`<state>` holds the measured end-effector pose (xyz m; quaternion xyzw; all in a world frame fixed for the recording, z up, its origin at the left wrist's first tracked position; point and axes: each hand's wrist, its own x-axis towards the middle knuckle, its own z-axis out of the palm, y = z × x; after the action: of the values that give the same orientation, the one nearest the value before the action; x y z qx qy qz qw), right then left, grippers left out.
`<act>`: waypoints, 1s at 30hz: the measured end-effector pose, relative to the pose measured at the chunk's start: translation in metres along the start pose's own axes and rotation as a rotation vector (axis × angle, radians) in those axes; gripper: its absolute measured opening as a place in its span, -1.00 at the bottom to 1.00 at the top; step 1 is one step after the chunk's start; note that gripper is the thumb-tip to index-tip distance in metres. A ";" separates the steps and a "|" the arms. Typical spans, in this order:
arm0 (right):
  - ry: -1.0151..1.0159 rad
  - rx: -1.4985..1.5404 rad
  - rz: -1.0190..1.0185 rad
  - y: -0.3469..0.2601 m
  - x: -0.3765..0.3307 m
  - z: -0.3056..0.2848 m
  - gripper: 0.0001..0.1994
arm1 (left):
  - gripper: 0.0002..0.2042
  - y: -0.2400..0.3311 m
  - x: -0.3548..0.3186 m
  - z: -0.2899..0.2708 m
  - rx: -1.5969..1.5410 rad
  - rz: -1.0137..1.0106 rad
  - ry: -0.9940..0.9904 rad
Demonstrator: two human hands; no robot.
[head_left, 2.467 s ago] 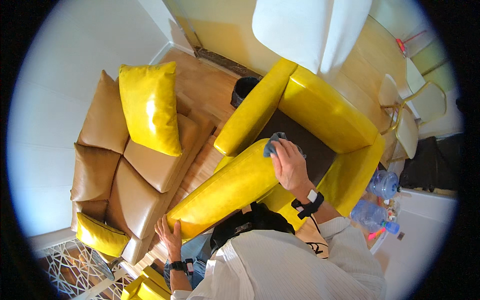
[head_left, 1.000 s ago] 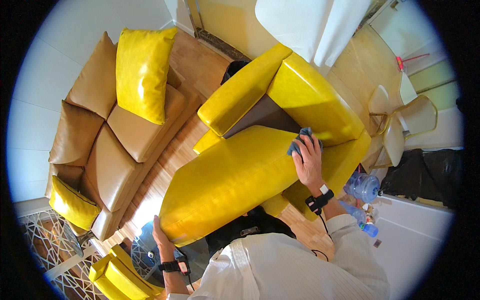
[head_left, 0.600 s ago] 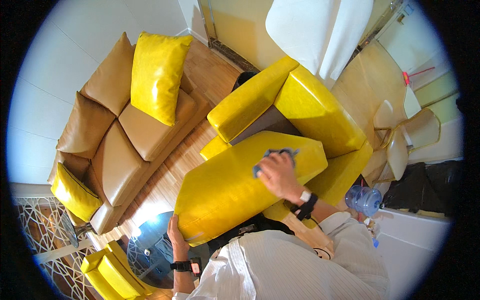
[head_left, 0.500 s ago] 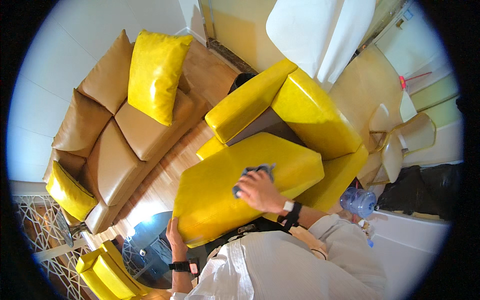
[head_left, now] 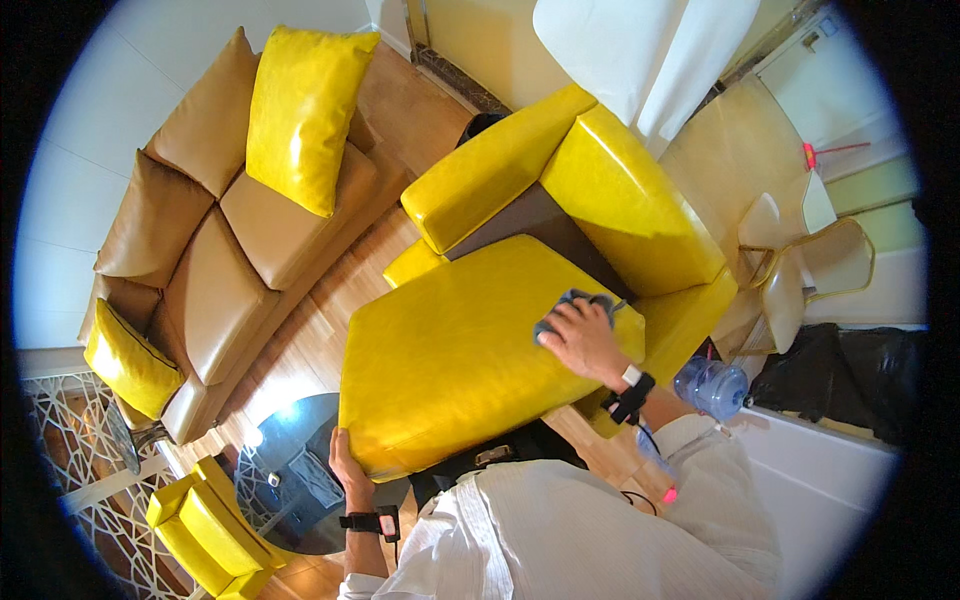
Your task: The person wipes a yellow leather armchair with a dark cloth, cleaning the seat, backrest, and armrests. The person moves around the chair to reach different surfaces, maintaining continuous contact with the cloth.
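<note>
A large yellow seat cushion [head_left: 455, 350] is tipped up in front of me, lifted off the yellow armchair [head_left: 620, 200]. My left hand [head_left: 347, 472] grips the cushion's lower near edge from underneath. My right hand [head_left: 578, 335] presses a grey-blue cloth [head_left: 580, 300] flat against the cushion's upper right part. The armchair's dark seat base [head_left: 530, 225] shows bare behind the cushion.
A tan leather sofa [head_left: 230, 230] with yellow pillows [head_left: 300, 110] stands to the left across a strip of wood floor. A round glass table [head_left: 290, 470] and a yellow chair [head_left: 205, 525] are at lower left. A water bottle [head_left: 712, 385], white chairs [head_left: 800, 270] and a dark bag [head_left: 840, 370] sit at right.
My right hand has wiped the cloth over the cushion, sweeping left and then back to its upper right corner. The cushion has been tipped further up toward me. My left hand stays under its edge.
</note>
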<state>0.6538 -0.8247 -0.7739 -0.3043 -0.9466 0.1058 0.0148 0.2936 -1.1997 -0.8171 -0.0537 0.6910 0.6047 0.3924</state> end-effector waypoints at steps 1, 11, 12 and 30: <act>-0.025 0.004 -0.044 -0.015 -0.002 0.006 -0.59 | -0.51 -0.004 -0.003 0.000 -0.008 0.004 0.023; -0.203 0.329 -0.108 -0.119 -0.002 0.062 -0.44 | -0.31 -0.036 -0.021 -0.018 -0.033 -0.042 0.091; -0.209 0.276 -0.092 -0.109 -0.005 0.064 -0.44 | -0.31 -0.040 -0.023 -0.021 -0.010 -0.047 0.114; -0.174 0.111 0.232 -0.083 -0.100 0.059 -0.43 | -0.31 -0.059 0.012 -0.058 0.504 -0.033 0.046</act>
<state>0.6825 -0.9599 -0.8101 -0.3998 -0.8955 0.1850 -0.0629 0.2898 -1.2614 -0.8735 0.0209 0.8276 0.4057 0.3873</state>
